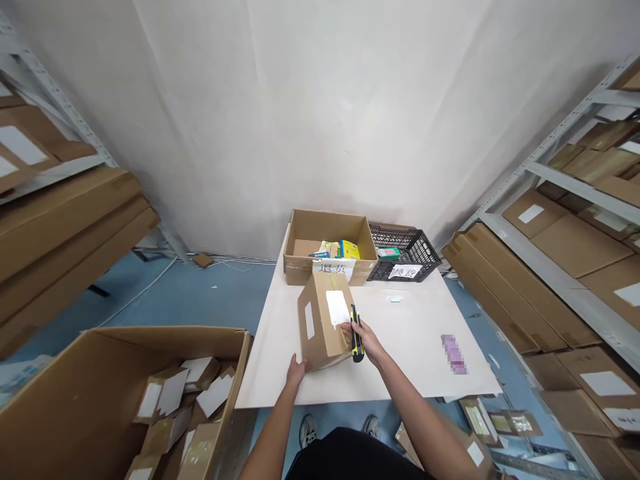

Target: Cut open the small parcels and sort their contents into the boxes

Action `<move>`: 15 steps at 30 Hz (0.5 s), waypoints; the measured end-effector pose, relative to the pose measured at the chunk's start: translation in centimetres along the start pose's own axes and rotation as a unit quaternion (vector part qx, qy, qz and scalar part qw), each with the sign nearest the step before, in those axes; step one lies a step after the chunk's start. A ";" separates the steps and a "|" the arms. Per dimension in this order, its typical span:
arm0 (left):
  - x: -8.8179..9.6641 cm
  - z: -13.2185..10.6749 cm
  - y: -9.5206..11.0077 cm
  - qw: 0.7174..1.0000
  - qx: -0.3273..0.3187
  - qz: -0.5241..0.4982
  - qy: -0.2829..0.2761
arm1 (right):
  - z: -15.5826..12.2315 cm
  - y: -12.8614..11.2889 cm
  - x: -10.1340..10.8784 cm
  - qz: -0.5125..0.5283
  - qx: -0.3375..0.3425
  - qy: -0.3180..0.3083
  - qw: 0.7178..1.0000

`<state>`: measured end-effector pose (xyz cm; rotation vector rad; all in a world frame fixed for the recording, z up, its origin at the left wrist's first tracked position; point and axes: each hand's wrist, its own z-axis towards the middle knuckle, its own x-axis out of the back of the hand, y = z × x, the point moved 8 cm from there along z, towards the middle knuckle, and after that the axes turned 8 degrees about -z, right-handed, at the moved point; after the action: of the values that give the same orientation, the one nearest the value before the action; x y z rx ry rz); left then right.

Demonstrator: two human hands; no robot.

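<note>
A taped cardboard box (pixel 319 327) with white labels on two of its faces sits on the white table, turned at an angle. My left hand (pixel 296 372) grips its lower left corner, thumb up along the side and the other fingers partly hidden. In my right hand (pixel 367 339) is a yellow and black box cutter (pixel 356 337), pointing up and away from me beside the box's right edge. The fingertips of that hand reach to the box by its larger label. Whether the blade is out cannot be made out.
Behind the box stand an open carton (pixel 300 270) with small colourful packs and a black plastic crate (pixel 425 257). A blurred purple item (pixel 454 353) lies on the table (pixel 400 373). A large carton (pixel 165 333) of small boxes is at left; loaded shelves (pixel 565 243) flank both sides.
</note>
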<state>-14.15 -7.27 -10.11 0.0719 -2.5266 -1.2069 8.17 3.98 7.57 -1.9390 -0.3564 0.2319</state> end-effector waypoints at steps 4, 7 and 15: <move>5.6 1.1 3.5 0.996 -0.048 -0.075 -0.007 | -0.6 -0.7 -1.6 -0.079 0.035 0.014 0.996; 8.2 0.7 8.5 0.976 -0.124 -0.091 -0.157 | -1.1 -1.2 -1.2 -0.130 0.054 0.022 0.990; 11.5 1.3 22.5 0.911 -0.301 0.240 -0.147 | -1.5 0.0 1.1 -0.098 0.027 0.082 0.991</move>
<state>-23.14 5.85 9.55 -0.8795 -2.0680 -1.7914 9.69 3.11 8.18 -1.8418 -0.4238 -0.0456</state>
